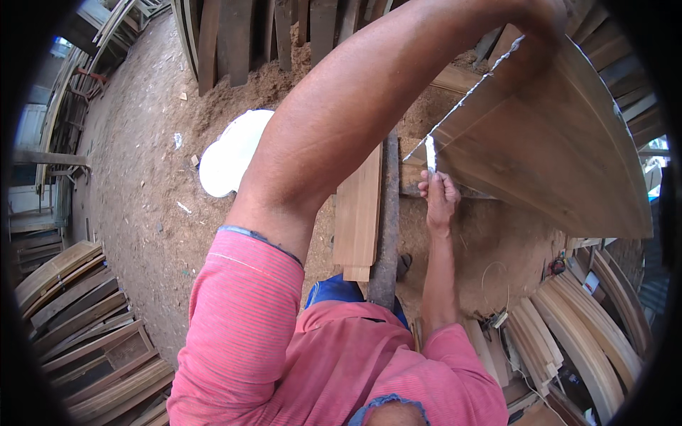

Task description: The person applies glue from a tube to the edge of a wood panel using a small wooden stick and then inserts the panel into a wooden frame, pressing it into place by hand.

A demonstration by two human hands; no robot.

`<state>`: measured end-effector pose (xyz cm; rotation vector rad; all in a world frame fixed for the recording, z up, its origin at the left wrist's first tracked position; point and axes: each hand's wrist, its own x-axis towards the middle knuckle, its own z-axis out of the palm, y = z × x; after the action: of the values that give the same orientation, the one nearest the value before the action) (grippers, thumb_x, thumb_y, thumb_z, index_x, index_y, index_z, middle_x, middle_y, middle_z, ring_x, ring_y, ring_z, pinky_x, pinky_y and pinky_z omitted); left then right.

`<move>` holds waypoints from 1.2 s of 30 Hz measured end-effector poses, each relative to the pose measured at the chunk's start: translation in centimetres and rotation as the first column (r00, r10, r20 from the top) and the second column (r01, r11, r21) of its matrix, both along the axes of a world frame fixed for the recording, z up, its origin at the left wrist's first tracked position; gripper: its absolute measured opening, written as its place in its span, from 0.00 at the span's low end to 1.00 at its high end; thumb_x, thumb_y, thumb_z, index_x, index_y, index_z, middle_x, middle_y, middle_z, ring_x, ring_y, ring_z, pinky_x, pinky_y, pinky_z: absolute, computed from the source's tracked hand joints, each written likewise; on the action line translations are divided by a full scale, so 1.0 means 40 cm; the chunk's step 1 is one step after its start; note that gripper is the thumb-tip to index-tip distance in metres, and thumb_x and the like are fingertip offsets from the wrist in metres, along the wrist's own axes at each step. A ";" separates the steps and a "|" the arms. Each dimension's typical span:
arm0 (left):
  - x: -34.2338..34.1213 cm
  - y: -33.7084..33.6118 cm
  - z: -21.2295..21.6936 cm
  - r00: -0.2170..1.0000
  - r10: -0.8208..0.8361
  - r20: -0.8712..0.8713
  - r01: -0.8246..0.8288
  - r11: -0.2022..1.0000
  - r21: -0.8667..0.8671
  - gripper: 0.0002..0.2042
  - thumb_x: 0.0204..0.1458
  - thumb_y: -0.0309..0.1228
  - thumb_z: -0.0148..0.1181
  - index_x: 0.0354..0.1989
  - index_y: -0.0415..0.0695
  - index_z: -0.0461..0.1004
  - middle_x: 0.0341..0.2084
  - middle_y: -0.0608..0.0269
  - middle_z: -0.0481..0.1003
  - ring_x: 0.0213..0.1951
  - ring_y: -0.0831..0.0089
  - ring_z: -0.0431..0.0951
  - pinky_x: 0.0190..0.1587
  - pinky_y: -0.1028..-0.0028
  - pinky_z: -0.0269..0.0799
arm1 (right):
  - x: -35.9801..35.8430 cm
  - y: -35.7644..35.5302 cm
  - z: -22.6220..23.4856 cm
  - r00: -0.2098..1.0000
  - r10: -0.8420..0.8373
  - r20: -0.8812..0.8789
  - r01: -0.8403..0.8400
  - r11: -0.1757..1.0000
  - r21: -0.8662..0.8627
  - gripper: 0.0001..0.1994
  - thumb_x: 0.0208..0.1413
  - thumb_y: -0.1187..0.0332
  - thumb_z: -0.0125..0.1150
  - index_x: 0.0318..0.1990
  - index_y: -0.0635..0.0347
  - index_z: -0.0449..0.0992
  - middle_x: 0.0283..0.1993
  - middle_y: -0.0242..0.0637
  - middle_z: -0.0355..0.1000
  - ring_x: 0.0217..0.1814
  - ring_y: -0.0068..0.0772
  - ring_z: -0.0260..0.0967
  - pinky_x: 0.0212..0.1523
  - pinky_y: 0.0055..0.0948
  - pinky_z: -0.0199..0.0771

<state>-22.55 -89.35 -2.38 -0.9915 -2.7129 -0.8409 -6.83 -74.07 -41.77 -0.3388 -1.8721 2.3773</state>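
My right hand (440,197) pinches a small flat stick (431,154) coated in white paste. The stick's tip is up against the near left edge of a large brown wooden panel (547,142), which is held tilted. A lumpy line of white paste (465,99) runs along that edge. More paste shows on the panel's far right edge. Across the view, my left arm reaches to the panel's upper corner, where my left hand (543,32) is in shadow with its fingers hidden. Below the arm, a planed board (357,213) lies beside a dark narrow beam (387,213).
A bright white rounded thing (234,156), partly behind my left arm, is on the sawdust-strewn ground (135,184). Curved timber pieces are stacked at the lower left (92,319) and lower right (582,334). Upright planks (234,42) line the far side.
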 end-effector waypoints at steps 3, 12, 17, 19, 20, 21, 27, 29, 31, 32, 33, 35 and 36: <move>0.006 0.030 0.012 0.999 0.019 0.026 -0.018 0.999 -0.030 0.22 0.38 0.26 0.67 0.48 0.44 0.76 0.52 0.50 0.76 0.60 0.49 0.72 0.69 0.37 0.43 | -0.044 0.024 0.041 0.982 0.105 0.159 -0.102 0.994 -0.028 0.08 0.65 0.68 0.56 0.46 0.62 0.75 0.40 0.31 0.76 0.30 0.15 0.67 0.32 0.16 0.69; -0.032 0.033 -0.015 1.000 -0.024 0.004 0.024 0.999 0.048 0.23 0.33 0.25 0.67 0.44 0.42 0.76 0.48 0.48 0.78 0.59 0.48 0.72 0.69 0.38 0.44 | -0.064 -0.105 0.231 0.996 -0.067 -0.065 0.039 0.932 -0.360 0.06 0.65 0.69 0.57 0.45 0.59 0.71 0.39 0.30 0.74 0.31 0.13 0.65 0.29 0.17 0.68; -0.002 0.008 0.010 0.998 -0.046 0.033 0.044 0.997 0.065 0.28 0.23 0.25 0.72 0.41 0.42 0.76 0.46 0.49 0.79 0.58 0.48 0.73 0.68 0.38 0.46 | -0.090 -0.141 0.308 0.981 -0.118 -0.151 0.028 0.867 -0.498 0.06 0.66 0.69 0.55 0.46 0.59 0.69 0.39 0.31 0.73 0.32 0.16 0.65 0.30 0.20 0.68; -0.021 0.021 0.000 0.998 -0.033 0.046 0.031 0.998 0.050 0.28 0.23 0.25 0.72 0.42 0.42 0.76 0.46 0.49 0.78 0.58 0.49 0.73 0.68 0.38 0.47 | -0.095 -0.142 0.348 0.971 -0.110 -0.214 -0.021 0.847 -0.532 0.07 0.67 0.68 0.54 0.47 0.59 0.69 0.42 0.33 0.71 0.35 0.19 0.64 0.33 0.21 0.68; -0.031 0.027 -0.002 0.998 -0.027 0.052 0.024 0.999 0.042 0.28 0.23 0.25 0.72 0.42 0.42 0.76 0.46 0.49 0.78 0.58 0.49 0.73 0.68 0.38 0.47 | -0.098 -0.143 0.369 0.964 -0.107 -0.245 -0.047 0.836 -0.547 0.07 0.67 0.67 0.54 0.48 0.58 0.69 0.44 0.35 0.71 0.37 0.20 0.64 0.34 0.22 0.67; -0.021 0.023 0.013 0.997 -0.056 0.057 0.054 0.998 0.029 0.27 0.24 0.25 0.71 0.42 0.42 0.76 0.46 0.49 0.78 0.58 0.49 0.73 0.68 0.38 0.47 | -0.098 -0.137 0.395 0.960 -0.118 -0.256 -0.045 0.833 -0.551 0.07 0.67 0.68 0.54 0.48 0.59 0.69 0.43 0.34 0.71 0.36 0.19 0.64 0.33 0.22 0.68; 0.051 0.011 -0.007 0.990 0.069 -0.126 -0.051 0.989 0.142 0.23 0.31 0.25 0.69 0.42 0.42 0.76 0.47 0.51 0.79 0.59 0.51 0.72 0.69 0.39 0.46 | -0.086 -0.140 0.486 0.933 -0.079 -0.350 -0.083 0.901 -0.426 0.09 0.66 0.69 0.56 0.50 0.61 0.68 0.44 0.36 0.73 0.34 0.17 0.64 0.29 0.20 0.68; 0.041 0.015 -0.004 0.995 0.053 -0.088 -0.042 0.992 0.119 0.21 0.32 0.26 0.68 0.41 0.42 0.76 0.47 0.52 0.79 0.59 0.52 0.72 0.69 0.39 0.46 | -0.109 -0.130 0.502 0.922 -0.080 -0.379 -0.066 0.931 -0.359 0.09 0.66 0.69 0.56 0.49 0.61 0.68 0.43 0.35 0.73 0.34 0.16 0.64 0.29 0.19 0.67; 0.003 0.020 0.010 1.000 -0.001 -0.008 0.002 0.998 0.057 0.22 0.31 0.26 0.70 0.40 0.43 0.76 0.46 0.52 0.79 0.59 0.53 0.73 0.69 0.39 0.45 | -0.129 -0.117 0.507 0.921 -0.087 -0.380 -0.058 0.934 -0.354 0.09 0.66 0.69 0.56 0.49 0.61 0.68 0.43 0.35 0.73 0.34 0.16 0.64 0.28 0.19 0.67; -0.019 0.023 0.014 0.998 -0.034 0.043 0.033 0.999 0.018 0.22 0.30 0.27 0.71 0.40 0.43 0.76 0.46 0.53 0.79 0.59 0.53 0.73 0.69 0.39 0.45 | -0.135 -0.111 0.504 0.925 -0.094 -0.367 -0.058 0.923 -0.381 0.09 0.66 0.69 0.56 0.49 0.61 0.68 0.43 0.35 0.73 0.34 0.16 0.64 0.28 0.18 0.67; -0.006 0.021 0.021 0.998 -0.049 0.026 0.050 0.999 -0.010 0.23 0.28 0.27 0.72 0.40 0.44 0.77 0.45 0.53 0.79 0.58 0.53 0.73 0.69 0.39 0.45 | -0.139 -0.100 0.499 0.930 -0.107 -0.353 -0.051 0.911 -0.410 0.09 0.66 0.69 0.55 0.49 0.61 0.69 0.43 0.35 0.73 0.34 0.16 0.64 0.28 0.18 0.67; 0.036 -0.008 0.043 0.999 -0.048 0.005 0.048 0.997 -0.053 0.25 0.24 0.27 0.74 0.39 0.44 0.77 0.45 0.53 0.80 0.57 0.54 0.74 0.69 0.39 0.46 | -0.109 -0.104 0.481 0.946 -0.099 -0.309 -0.040 0.909 -0.416 0.09 0.66 0.69 0.56 0.49 0.60 0.69 0.43 0.34 0.73 0.34 0.16 0.64 0.28 0.19 0.67; 0.044 -0.013 0.047 0.999 -0.041 0.006 0.041 0.997 -0.064 0.27 0.22 0.27 0.75 0.39 0.45 0.77 0.44 0.54 0.80 0.57 0.54 0.74 0.69 0.39 0.46 | -0.094 -0.113 0.482 0.954 -0.095 -0.283 -0.033 0.909 -0.416 0.09 0.66 0.69 0.56 0.49 0.60 0.69 0.43 0.34 0.73 0.34 0.16 0.64 0.28 0.19 0.67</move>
<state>-20.80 -89.88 -0.49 -1.0630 -2.7484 -0.7679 -10.60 -78.57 -22.48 -0.0301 -1.2144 2.6169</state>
